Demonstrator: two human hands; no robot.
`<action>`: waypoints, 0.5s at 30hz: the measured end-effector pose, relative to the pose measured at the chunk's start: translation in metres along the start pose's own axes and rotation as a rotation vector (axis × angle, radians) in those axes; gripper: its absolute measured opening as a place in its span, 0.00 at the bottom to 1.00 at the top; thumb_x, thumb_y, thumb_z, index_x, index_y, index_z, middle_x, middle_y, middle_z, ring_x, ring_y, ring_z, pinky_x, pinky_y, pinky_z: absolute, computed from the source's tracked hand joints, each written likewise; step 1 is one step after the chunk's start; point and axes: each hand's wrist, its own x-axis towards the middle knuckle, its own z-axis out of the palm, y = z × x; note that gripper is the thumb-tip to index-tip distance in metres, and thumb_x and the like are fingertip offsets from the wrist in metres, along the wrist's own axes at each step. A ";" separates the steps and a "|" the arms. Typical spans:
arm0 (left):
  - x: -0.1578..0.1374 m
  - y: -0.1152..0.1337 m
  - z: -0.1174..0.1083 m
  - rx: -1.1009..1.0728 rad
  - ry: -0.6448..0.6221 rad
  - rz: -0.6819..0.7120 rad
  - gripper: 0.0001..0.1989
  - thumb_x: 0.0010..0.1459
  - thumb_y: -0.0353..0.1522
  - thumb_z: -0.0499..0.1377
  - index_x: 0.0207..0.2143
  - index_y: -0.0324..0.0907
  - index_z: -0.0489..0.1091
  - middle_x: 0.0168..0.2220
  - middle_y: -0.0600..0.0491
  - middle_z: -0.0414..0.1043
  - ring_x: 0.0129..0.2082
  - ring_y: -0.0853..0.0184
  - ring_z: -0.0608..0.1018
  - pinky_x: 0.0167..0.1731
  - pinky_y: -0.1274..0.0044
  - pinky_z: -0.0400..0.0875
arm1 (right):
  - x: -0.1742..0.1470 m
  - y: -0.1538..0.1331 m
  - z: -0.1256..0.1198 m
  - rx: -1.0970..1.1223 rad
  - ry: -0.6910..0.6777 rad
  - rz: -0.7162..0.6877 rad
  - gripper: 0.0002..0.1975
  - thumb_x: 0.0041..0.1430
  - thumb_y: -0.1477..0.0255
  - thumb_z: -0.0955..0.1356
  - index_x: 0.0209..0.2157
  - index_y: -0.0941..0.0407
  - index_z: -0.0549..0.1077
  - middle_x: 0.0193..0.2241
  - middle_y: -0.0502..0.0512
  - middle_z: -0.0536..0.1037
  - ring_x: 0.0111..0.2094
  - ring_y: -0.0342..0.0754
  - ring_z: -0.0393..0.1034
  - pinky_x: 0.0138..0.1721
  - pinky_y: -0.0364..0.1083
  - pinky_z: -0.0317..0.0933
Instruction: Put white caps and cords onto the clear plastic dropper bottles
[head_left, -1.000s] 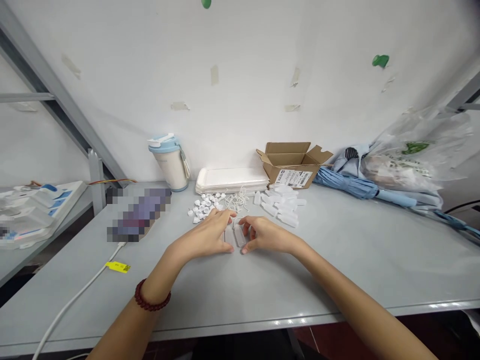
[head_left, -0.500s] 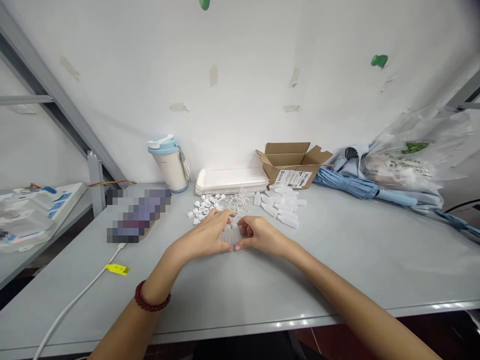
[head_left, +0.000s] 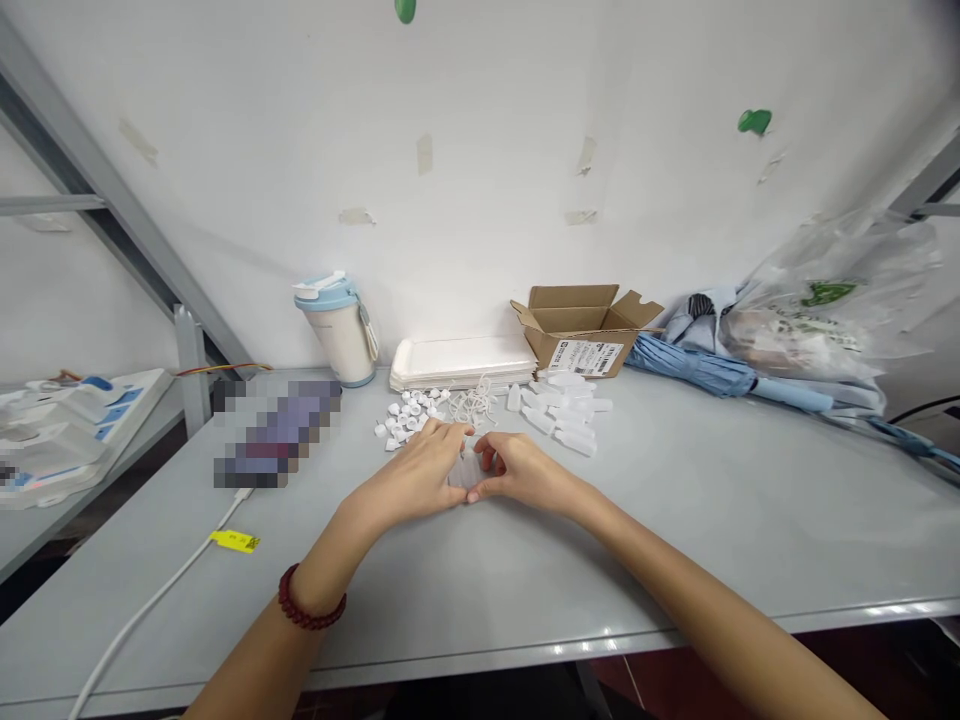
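Note:
Near the middle of the table, several small translucent plastic bottles [head_left: 468,470] lie side by side between my hands. My left hand [head_left: 424,470] curves round their left side, with thumb low and fingers over the top. On the opposite side, my right hand [head_left: 521,470] closes in with bent fingers and thumb. Both thumbs nearly meet at the near end, and the hands partly hide the bottles. Beyond my left hand lie loose white caps [head_left: 409,412], with a tangle of white strings [head_left: 474,401] beside them. More translucent bottles [head_left: 564,410] are heaped past my right hand.
A stack of white trays or sleeves [head_left: 465,358] and an open cardboard box [head_left: 592,330] stand along the wall. To the left are a tumbler [head_left: 341,335], a blurred phone-like object [head_left: 281,435] and a white cable [head_left: 161,590]. A folded blue umbrella [head_left: 694,365] and plastic bag [head_left: 832,300] lie right.
My left hand has shifted slightly right, toward my right hand, bringing the thumbs closer and covering more of the bottles. My right hand stays almost where it was.

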 end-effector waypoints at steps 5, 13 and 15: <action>0.000 0.003 -0.002 0.006 -0.013 0.002 0.22 0.50 0.37 0.60 0.47 0.43 0.60 0.45 0.47 0.63 0.49 0.55 0.64 0.44 0.68 0.64 | 0.001 0.001 0.001 0.020 0.006 -0.010 0.24 0.40 0.60 0.75 0.35 0.60 0.69 0.27 0.49 0.70 0.27 0.43 0.62 0.26 0.42 0.55; 0.000 0.001 -0.002 0.016 0.021 -0.001 0.27 0.48 0.38 0.62 0.49 0.43 0.59 0.48 0.46 0.63 0.51 0.54 0.63 0.47 0.65 0.62 | 0.002 0.003 0.003 0.002 0.015 -0.001 0.25 0.40 0.61 0.75 0.36 0.60 0.69 0.28 0.50 0.70 0.27 0.43 0.62 0.26 0.41 0.55; -0.001 -0.002 -0.002 0.002 0.015 -0.011 0.30 0.48 0.40 0.61 0.52 0.44 0.57 0.49 0.45 0.62 0.53 0.52 0.62 0.48 0.64 0.62 | 0.002 0.003 0.003 0.014 0.010 0.000 0.25 0.41 0.61 0.75 0.37 0.60 0.68 0.28 0.50 0.71 0.28 0.43 0.63 0.27 0.41 0.56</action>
